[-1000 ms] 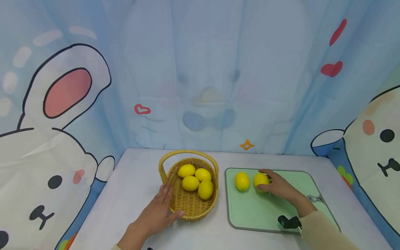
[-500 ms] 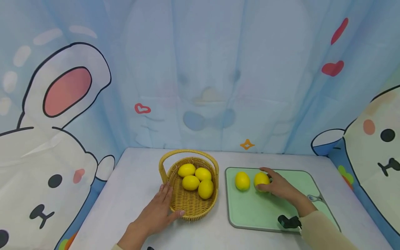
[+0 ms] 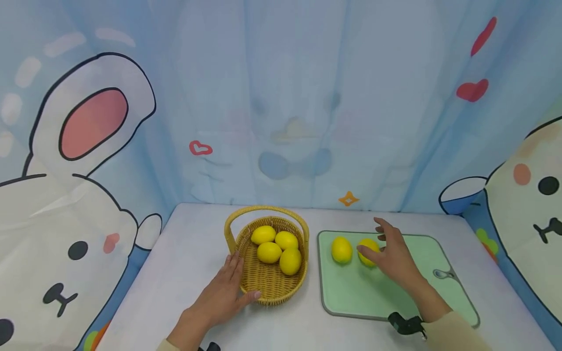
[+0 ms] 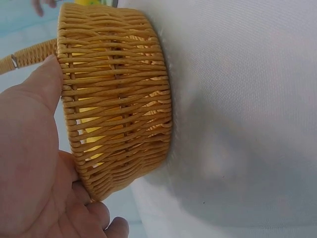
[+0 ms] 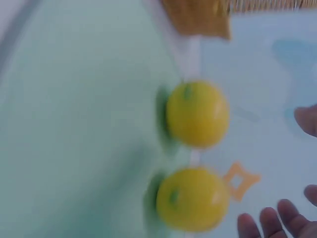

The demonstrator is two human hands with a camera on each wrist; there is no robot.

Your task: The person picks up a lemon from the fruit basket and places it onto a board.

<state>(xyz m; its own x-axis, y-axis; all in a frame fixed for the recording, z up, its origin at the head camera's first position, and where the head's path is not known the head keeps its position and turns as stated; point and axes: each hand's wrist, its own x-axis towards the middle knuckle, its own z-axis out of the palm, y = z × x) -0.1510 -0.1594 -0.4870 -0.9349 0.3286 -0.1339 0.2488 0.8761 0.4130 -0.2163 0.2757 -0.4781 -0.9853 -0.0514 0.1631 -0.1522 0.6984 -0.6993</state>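
A yellow wicker basket (image 3: 269, 285) holds several lemons (image 3: 269, 253). The left hand (image 3: 219, 297) rests against its left side, fingers and thumb spread along the rim; the left wrist view shows that hand (image 4: 37, 163) touching the woven wall (image 4: 119, 99). Two lemons lie side by side on a green board, the left one (image 3: 341, 250) uncovered, the right one (image 3: 367, 253) partly behind the right thumb. Above that right lemon the right hand (image 3: 395, 256) is spread, holding nothing. In the right wrist view its fingers (image 5: 272, 223) are apart from both lemons (image 5: 198, 114).
The green board (image 3: 355, 297) with a grey edge lies right of the basket on a white table (image 3: 290, 326). The basket's arched handle (image 3: 265, 208) stands up at its back. A blue printed curtain (image 3: 290, 97) hangs behind the table.
The right hand has let go of the right lemon and lifted up and slightly right, its fingers spreading. Both lemons stay on the board. The left hand remains against the basket.
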